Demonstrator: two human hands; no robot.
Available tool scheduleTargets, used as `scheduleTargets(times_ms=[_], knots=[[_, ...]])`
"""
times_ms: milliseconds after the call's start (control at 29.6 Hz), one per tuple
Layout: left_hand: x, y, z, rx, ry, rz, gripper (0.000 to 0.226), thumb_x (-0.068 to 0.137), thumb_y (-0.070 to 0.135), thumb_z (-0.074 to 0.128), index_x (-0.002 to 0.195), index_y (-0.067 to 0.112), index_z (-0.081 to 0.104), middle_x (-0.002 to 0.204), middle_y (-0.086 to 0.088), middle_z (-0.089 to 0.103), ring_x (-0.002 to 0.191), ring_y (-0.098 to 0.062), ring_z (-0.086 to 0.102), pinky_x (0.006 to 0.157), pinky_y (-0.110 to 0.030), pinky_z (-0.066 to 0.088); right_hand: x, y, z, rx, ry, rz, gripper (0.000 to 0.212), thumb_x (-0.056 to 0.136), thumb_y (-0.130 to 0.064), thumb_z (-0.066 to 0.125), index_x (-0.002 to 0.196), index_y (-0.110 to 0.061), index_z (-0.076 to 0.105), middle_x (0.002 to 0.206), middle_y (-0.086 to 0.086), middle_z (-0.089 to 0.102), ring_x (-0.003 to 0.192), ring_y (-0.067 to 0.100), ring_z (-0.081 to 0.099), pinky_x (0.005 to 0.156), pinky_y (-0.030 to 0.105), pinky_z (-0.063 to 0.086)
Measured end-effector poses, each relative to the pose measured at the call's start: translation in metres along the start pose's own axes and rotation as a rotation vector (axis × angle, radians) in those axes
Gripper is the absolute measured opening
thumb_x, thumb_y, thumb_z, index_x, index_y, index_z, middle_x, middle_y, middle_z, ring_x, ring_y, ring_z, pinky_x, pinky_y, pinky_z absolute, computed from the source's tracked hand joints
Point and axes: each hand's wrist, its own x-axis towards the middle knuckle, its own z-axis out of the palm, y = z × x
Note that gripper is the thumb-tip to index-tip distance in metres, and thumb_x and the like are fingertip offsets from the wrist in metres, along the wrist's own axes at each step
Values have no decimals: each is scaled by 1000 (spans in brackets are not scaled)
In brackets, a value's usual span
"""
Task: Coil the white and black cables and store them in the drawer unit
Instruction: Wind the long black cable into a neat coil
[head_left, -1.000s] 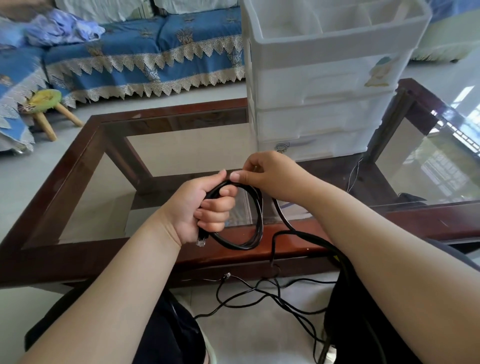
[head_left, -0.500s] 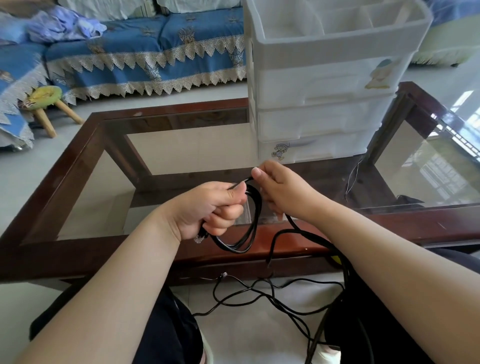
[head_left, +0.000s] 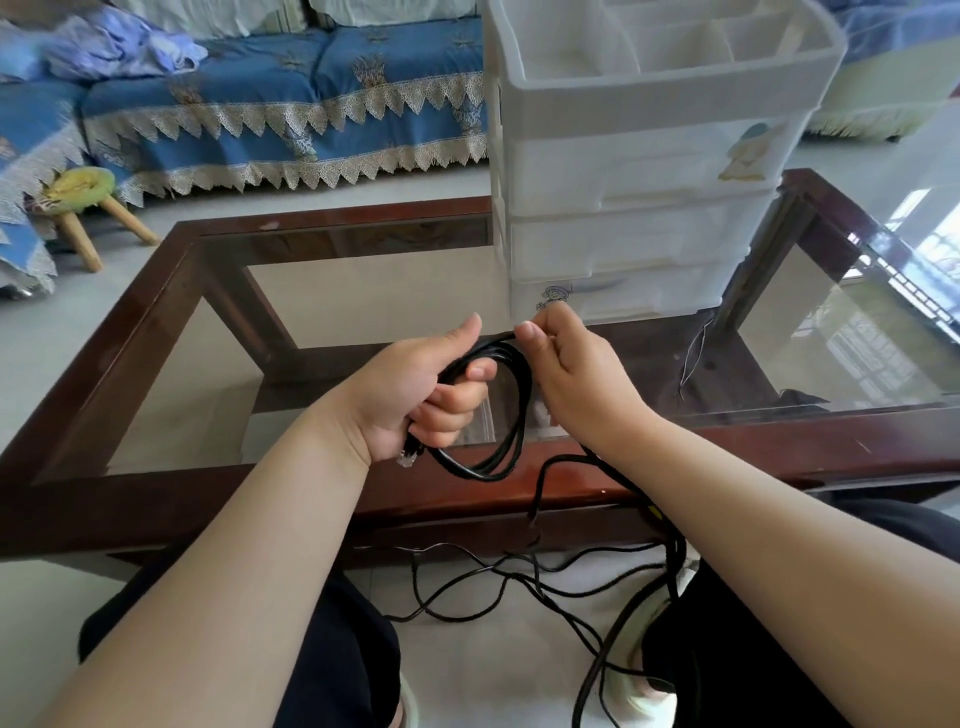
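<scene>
While both hands work above the near edge of the glass table (head_left: 675, 467), a black cable (head_left: 506, 415) is partly coiled.
The left hand (head_left: 415, 395) is closed around the coil's loops; the right hand (head_left: 576, 379) pinches the strand at the coil's top. Loose cable trails to the floor nearer the person. The white drawer unit (head_left: 634, 171) stands just beyond, its drawers shut.

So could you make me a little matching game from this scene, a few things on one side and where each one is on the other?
Things:
1. black cable coil
2. drawer unit
3. small stool
4. loose black cable

Places:
A. on the floor, left of the table
B. standing on the glass table
C. trailing on the floor between the person's knees
D. held in both hands

Pairs: 1-D, 2-B, 3-A, 4-C
</scene>
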Motion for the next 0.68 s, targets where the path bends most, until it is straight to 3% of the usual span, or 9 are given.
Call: scheduleTargets(times_ms=[169, 304, 371, 439, 473, 540, 675], knots=[[-3, -2, 4, -21, 57, 49, 44, 97, 49, 33, 67, 17, 37, 44, 8, 23, 32, -4, 15, 35, -19, 10, 2, -2, 3, 63, -23, 80, 36, 94, -48, 43, 75, -18, 42, 55, -5, 48, 49, 18, 50, 52, 38, 47], [-6, 3, -14, -302, 226, 142, 44, 102, 39, 31, 64, 19, 37, 42, 10, 22, 29, -3, 16, 33, -19, 9, 2, -7, -6, 310, -465, 206, 41, 97, -45, 43, 77, -10, 52, 54, 0, 60, 47, 12, 55, 50, 23, 45], [-8, 5, -26, -433, 318, 182, 43, 103, 36, 32, 64, 19, 37, 43, 9, 22, 29, -3, 17, 31, -18, 12, 2, -5, -9, 504, -585, 264, 43, 97, -46, 41, 94, -8, 58, 70, 6, 66, 64, 15, 62, 67, 31, 52], [-9, 5, -34, -545, 379, 208, 43, 103, 34, 32, 63, 19, 38, 44, 9, 22, 30, -4, 17, 29, -18, 15, 2, -2, -9, 597, -675, 258, 58, 93, -57, 39, 114, -6, 58, 85, 11, 68, 84, 22, 63, 90, 43, 46], [-8, 5, -37, -589, 403, 217, 43, 103, 33, 31, 63, 19, 38, 44, 9, 22, 30, -5, 17, 29, -18, 15, 2, -1, -8, 668, -714, 256, 66, 91, -61, 37, 121, -6, 56, 89, 14, 68, 88, 25, 62, 93, 45, 45], [-7, 5, -42, -661, 448, 230, 44, 103, 32, 31, 62, 18, 38, 44, 9, 23, 30, -5, 17, 30, -19, 16, 0, -1, -7, 886, -762, 334, 76, 92, -64, 27, 131, -3, 50, 89, 20, 63, 87, 27, 62, 87, 38, 48], [-5, 2, -46, -738, 535, 252, 45, 103, 30, 30, 60, 18, 38, 44, 8, 25, 32, -7, 17, 31, -20, 17, -5, 0, -6, 1293, -800, 525, 98, 84, -77, 22, 135, 5, 42, 84, 13, 54, 84, 30, 55, 97, 48, 39]])
